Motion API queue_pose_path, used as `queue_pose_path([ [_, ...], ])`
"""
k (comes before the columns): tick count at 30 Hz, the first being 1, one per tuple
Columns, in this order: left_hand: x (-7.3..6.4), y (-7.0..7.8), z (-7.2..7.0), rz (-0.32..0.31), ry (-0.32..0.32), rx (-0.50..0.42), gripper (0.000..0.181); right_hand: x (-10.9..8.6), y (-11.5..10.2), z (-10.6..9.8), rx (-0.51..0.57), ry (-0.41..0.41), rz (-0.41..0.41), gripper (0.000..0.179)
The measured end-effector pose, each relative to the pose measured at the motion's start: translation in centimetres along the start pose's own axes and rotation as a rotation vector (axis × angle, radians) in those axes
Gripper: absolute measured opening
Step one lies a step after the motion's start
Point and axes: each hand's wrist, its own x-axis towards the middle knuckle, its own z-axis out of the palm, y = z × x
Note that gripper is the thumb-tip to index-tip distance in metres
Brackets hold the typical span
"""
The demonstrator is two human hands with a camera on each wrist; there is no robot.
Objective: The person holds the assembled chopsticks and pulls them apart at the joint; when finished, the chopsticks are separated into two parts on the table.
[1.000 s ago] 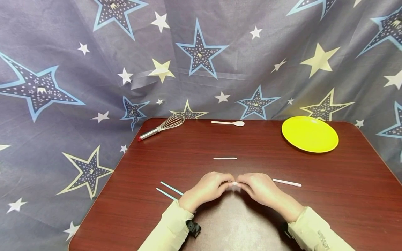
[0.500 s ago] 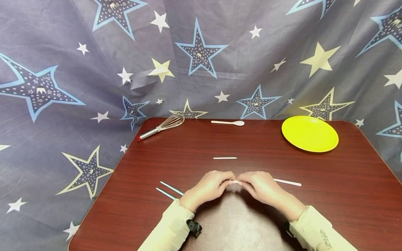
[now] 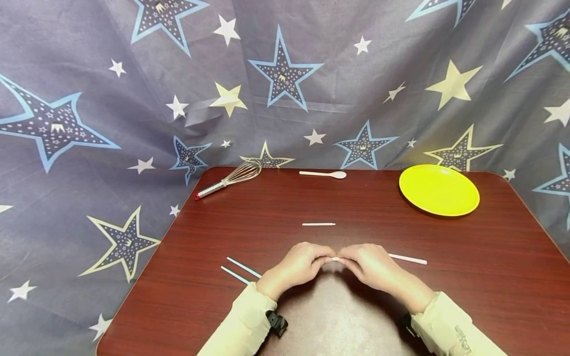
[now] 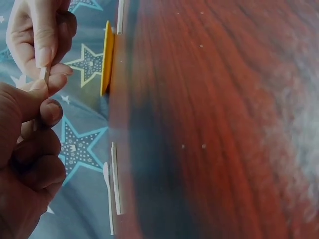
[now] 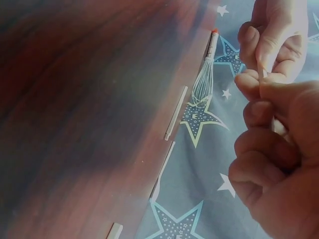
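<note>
Both hands meet over the middle of the table (image 3: 200, 237), fingertips almost together! The left hand (image 3: 294, 267) pinches one end of a small pale stick (image 3: 335, 259) between thumb and finger, and the right hand (image 3: 374, 267) pinches the other end, so only a sliver shows in the gap. The left wrist view has it clearly: thumbs on the stick, the left hand's other fingers curled in below. How long it is, we can't tell; the fingers cover too much.

Just to the far side lies a thin white stick (image 3: 318, 224). Over on the right, a pinkish-white stick (image 3: 408, 259) pokes out from behind the right hand, and whether they touch can't be told. On the left, two blue sticks (image 3: 244, 267) lie side by side, running in behind the left forearm.

Along the far edge, left to right: a wire whisk (image 3: 229, 179) with a red handle tip, a white spoon (image 3: 323, 173), and a bright yellow plate (image 3: 439, 191). Behind it all hangs a grey star-patterned cloth (image 3: 191, 79).
</note>
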Motion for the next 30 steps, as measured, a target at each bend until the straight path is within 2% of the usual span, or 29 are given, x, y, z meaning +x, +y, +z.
queue_pose_path([
  [4, 0.1, 0.0, 0.0, 0.008, 0.006, -0.006, 0.013, 0.0, 0.1, -0.1, 0.002, 0.018, -0.027, 0.004],
  [16, 0.1, -0.1, 0.0, 0.007, -0.010, 0.005, 0.013, -0.1, 0.4, -0.5, 0.034, 0.013, -0.058, 0.008],
  [24, -0.1, -0.3, -0.2, -0.026, -0.018, -0.016, 0.015, -0.1, 0.7, -0.5, 0.041, -0.002, -0.021, 0.007],
  [30, -0.2, -0.9, -0.2, -0.033, 0.001, -0.032, 0.014, -0.5, 1.2, -0.8, 0.020, -0.019, 0.027, 0.007],
])
